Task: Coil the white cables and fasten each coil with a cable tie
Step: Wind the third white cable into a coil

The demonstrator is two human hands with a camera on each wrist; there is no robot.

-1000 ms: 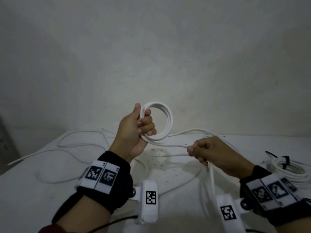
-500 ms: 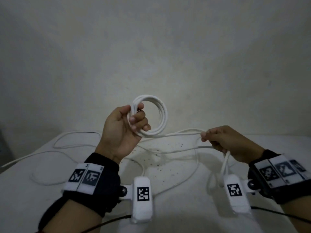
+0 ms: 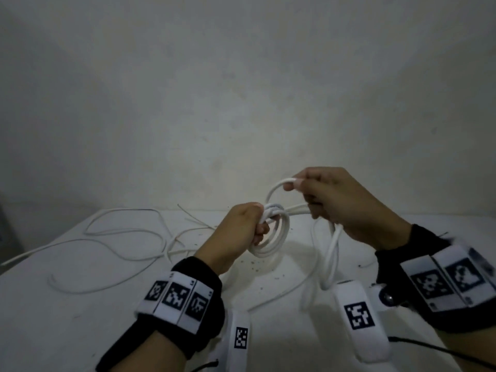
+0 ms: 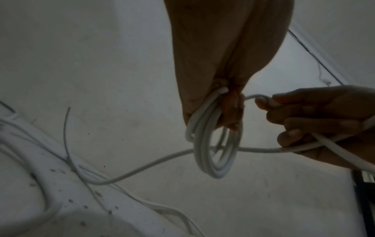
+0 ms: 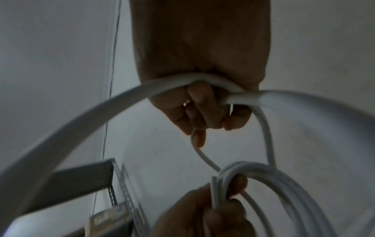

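My left hand (image 3: 251, 224) grips a small coil of white cable (image 3: 277, 237) with several turns, held above the white table (image 3: 80, 304). The coil hangs below the fist in the left wrist view (image 4: 215, 154). My right hand (image 3: 330, 200) holds the same cable's free length (image 3: 331, 253) just right of the coil and carries a fresh loop (image 3: 276, 187) over toward the coil's top. In the right wrist view the cable (image 5: 182, 81) crosses under the curled fingers (image 5: 201, 109), and the coil (image 5: 263, 179) sits below in the left hand (image 5: 213, 213). No cable tie shows.
More loose white cable (image 3: 120, 240) lies in wide curves on the table's left half. Small dark specks dot the table near the middle. A plain wall stands behind. Dark metal shelving (image 5: 113, 184) appears in the right wrist view.
The left hand lowered and tipped the coil downward. The right hand rose and came in from the right, bringing a new loop of cable up to the coil.
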